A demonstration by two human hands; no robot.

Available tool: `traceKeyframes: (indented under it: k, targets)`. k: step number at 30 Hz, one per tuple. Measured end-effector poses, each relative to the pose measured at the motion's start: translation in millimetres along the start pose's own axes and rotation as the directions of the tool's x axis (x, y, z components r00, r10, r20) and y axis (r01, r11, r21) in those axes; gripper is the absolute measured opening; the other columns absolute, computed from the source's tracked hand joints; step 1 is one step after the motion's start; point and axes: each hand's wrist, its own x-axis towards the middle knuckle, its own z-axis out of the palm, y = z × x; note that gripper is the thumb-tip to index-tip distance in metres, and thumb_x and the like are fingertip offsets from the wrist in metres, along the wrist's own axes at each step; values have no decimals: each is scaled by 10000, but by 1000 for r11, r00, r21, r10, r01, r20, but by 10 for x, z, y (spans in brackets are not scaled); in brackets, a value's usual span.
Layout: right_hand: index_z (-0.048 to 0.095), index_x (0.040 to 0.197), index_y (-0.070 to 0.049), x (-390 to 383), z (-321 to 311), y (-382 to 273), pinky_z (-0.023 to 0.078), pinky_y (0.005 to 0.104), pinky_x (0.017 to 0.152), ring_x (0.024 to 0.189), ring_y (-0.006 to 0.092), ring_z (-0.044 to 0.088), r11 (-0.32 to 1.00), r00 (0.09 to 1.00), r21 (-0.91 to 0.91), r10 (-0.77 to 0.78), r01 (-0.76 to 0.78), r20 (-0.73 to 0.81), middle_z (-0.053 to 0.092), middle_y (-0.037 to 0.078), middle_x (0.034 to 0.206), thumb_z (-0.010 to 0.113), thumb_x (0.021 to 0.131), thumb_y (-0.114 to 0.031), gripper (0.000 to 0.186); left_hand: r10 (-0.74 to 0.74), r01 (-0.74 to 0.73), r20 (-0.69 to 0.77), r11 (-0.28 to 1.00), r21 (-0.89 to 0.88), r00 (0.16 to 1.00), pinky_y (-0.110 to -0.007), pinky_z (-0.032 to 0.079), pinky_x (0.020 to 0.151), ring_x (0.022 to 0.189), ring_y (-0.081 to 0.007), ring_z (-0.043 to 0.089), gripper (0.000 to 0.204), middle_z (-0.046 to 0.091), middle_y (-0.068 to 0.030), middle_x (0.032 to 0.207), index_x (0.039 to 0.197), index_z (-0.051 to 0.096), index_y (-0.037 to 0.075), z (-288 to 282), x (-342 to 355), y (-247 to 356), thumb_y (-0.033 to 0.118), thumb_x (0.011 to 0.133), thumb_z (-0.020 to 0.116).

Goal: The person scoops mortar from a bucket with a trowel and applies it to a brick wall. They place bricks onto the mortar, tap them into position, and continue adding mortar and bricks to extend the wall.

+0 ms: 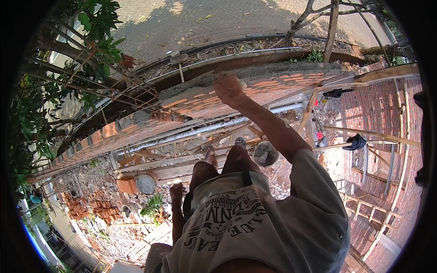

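My right hand [228, 89] reaches forward to the top of a brick wall [282, 83]. Its fingers are closed, and a small pale edge shows beside them; I cannot make out what it is. Wet grey mortar [273, 70] lies along the top of the wall around this hand. My left hand [176, 190] hangs low beside my left thigh, fingers curled in, with nothing visible in it. A bucket of grey mortar [265, 154] stands by my right knee. Another round tub of mortar [146, 184] sits to the left of my left hand.
I stand on wooden planks [182, 169] above rubble. Steel rebar [114, 86] juts over the wall at left. Stacked bricks [102, 207] lie lower left. Bamboo poles [373, 133] and a dark cloth [354, 142] are at right. A paved road [195, 27] runs beyond the wall.
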Motion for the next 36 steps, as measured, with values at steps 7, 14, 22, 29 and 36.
traceKeyframes:
  k: [7,14,22,29,36]
  targets:
    - [631,903,-121,-957,-305,1368,454,434,655,842,272,572,876,979,-480,64,37,191,604,99,927,617,754,-159,155,513,-499,219,508,702,830,-356,463,469,530,-223,600,117,601,-72,615,759,598,91,-182,271,-516,175,840,602]
    - [571,1025,-59,-1497,-1178,2450,476,458,709,989,323,549,764,674,-596,578,-250,459,558,134,1027,585,772,-117,260,635,-610,480,-17,792,605,-400,471,492,558,-293,604,96,551,-104,566,691,531,113,-113,550,-759,117,732,618]
    - [563,984,-28,-2276,-1224,1986,460,496,681,788,443,583,404,408,-73,868,-912,-283,602,262,844,507,844,-159,200,402,-483,267,734,478,876,-314,468,513,568,-160,597,295,622,-96,628,650,563,-5,175,327,-218,180,879,557]
    - [494,584,-63,-4062,-94,723,369,340,338,370,195,477,-457,-105,720,872,-522,477,498,67,495,568,739,-107,177,349,-451,297,779,436,889,-297,504,544,608,-198,631,311,671,-157,751,849,632,-72,237,445,-185,225,904,558]
    - [607,588,-32,-5295,370,-87,490,375,464,486,215,607,-38,-21,17,806,-999,592,586,118,533,660,719,-191,213,320,-508,395,561,653,861,-327,504,566,644,-216,641,259,680,-138,788,915,658,-16,162,544,-304,232,876,594]
